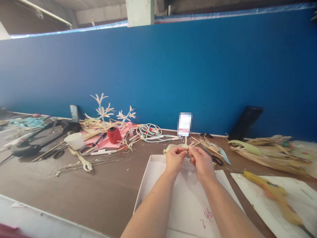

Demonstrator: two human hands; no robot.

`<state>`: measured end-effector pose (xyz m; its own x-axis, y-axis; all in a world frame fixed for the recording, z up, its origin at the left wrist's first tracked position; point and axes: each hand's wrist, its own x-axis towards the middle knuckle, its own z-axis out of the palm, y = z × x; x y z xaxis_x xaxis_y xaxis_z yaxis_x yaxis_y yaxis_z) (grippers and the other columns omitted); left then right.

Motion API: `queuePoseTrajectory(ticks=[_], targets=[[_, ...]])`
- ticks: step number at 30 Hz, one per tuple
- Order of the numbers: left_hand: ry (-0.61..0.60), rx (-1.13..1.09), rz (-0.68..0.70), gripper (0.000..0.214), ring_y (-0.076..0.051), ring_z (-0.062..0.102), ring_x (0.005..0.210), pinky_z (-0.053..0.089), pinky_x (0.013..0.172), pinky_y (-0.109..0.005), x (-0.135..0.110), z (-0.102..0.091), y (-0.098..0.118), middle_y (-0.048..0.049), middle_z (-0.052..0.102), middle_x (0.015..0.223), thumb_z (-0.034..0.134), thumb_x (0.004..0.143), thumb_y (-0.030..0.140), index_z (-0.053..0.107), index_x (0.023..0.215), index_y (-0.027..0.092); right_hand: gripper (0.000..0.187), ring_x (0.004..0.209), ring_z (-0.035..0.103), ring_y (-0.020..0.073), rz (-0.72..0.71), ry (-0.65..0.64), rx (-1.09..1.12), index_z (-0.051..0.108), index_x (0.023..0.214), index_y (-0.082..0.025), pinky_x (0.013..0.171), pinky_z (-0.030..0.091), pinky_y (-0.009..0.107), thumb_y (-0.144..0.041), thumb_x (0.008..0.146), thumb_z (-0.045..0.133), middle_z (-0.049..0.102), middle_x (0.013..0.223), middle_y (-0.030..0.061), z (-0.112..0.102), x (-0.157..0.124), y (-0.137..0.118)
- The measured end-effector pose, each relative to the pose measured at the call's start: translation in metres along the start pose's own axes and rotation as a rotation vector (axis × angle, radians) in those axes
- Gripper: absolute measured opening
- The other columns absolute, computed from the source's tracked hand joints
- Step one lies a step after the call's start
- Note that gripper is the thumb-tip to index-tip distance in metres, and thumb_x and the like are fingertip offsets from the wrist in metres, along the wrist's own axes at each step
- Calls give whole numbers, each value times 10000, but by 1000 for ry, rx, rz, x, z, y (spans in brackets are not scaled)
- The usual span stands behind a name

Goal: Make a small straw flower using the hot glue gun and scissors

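Note:
Both of my hands meet above the far end of a white box lid (188, 198), fingertips nearly touching. Between them a thin pale strip (186, 141) stands upright, its lower part hidden by my fingers. My left hand (174, 160) pinches it from the left. From the other side, my right hand (201, 162) is closed on it with thumb and forefinger. Just beyond lie a pale green piece of husk (170, 147) and several thin sticks (210, 145). Black-handled scissors (218, 160) lie beside my right hand, partly covered.
A yellow glue gun (272, 191) rests on paper at the right, near dried husks (267, 155). A blurred phone (184, 124) leans on the blue wall (158, 72). Leftward are coiled cable (150, 132), a red holder (114, 135), a white cup (74, 141) and wires (99, 163).

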<state>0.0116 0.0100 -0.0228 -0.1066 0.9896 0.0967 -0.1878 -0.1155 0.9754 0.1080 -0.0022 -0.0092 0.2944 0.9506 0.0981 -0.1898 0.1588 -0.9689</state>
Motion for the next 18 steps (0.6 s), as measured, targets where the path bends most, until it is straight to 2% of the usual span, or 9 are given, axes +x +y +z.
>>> queuePoseTrajectory(ticks=[6, 11, 15, 18], targets=[[14, -1, -10, 129, -106, 522, 560, 416, 582, -237, -1, 0, 3, -2, 617, 619, 683, 631, 245, 643, 713, 153, 325, 448, 339, 55, 40, 9, 28, 637, 707, -165, 397, 257, 197, -477, 640, 703, 481, 591, -34, 0, 0, -1], [26, -11, -10, 129, -114, 543, 589, 423, 592, -238, 0, -1, 4, -16, 632, 660, 675, 635, 241, 646, 722, 150, 311, 454, 389, 82, -57, -27, -177, 647, 730, -174, 425, 299, 228, -480, 675, 665, 533, 586, -20, -3, 1, 2], [53, 15, 6, 113, -127, 569, 632, 440, 625, -245, 0, -1, 5, -31, 644, 690, 670, 630, 217, 648, 714, 144, 287, 614, 559, 163, -182, -22, -397, 677, 828, -182, 575, 424, 280, -429, 684, 655, 661, 715, 31, -4, -1, 0], [73, 51, 29, 95, -134, 584, 653, 451, 645, -252, 0, -2, 5, -38, 655, 705, 653, 639, 198, 651, 718, 145, 269, 769, 613, 213, -234, -26, -456, 680, 839, -180, 713, 458, 324, -400, 691, 635, 696, 830, 63, -3, -3, -2]])
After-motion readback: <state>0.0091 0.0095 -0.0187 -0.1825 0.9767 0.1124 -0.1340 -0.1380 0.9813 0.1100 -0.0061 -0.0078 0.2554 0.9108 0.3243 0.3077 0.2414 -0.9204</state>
